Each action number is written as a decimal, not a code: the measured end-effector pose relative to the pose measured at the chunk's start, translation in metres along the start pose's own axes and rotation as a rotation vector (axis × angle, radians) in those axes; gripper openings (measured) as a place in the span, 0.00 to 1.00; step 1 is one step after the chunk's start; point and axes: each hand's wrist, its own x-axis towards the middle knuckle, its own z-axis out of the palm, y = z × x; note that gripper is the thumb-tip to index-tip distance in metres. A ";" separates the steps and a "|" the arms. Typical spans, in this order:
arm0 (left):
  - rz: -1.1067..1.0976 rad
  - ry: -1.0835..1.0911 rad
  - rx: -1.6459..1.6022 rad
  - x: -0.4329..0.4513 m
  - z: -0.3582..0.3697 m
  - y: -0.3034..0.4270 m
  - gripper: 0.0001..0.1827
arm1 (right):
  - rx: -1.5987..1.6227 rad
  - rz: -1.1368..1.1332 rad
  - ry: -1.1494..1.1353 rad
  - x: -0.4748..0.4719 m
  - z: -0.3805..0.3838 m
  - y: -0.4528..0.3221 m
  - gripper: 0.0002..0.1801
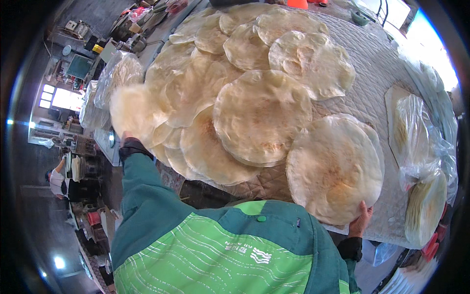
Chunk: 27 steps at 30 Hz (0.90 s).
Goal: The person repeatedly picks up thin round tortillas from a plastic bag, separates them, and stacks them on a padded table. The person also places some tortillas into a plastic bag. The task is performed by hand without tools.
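My left hand [127, 136], at the left edge of the spread, grips the near edge of a thin round flatbread [132, 108], which is blurred. My right hand [361, 220] has its thumb on top of the near right edge of a large flatbread [332, 169]; its other fingers are partly hidden beneath. That bread lies over at least one more. Between my hands, a big browned flatbread [262, 115] overlaps others in a broad heap. Another wrinkled flatbread [312, 64] lies farther back on the quilted cloth [367, 73].
Clear plastic bags of flatbread [121, 75] stand beyond my left hand. At the right are a plastic bag [418, 128] over more bread and a stack of flatbreads [426, 209] at the cloth's edge. A person [58, 180] stands far off at the left.
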 end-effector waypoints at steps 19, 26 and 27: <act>0.820 -1.165 -0.535 -0.439 0.266 0.486 0.24 | -0.729 -0.441 -0.333 -0.025 0.135 -0.033 0.13; 0.048 -1.064 -0.997 -0.145 0.229 0.442 0.15 | -0.408 -0.134 0.066 -0.035 0.034 -0.032 0.11; -0.118 -1.055 -1.083 -0.134 0.219 0.440 0.16 | -0.383 -0.113 0.118 -0.039 0.021 -0.030 0.11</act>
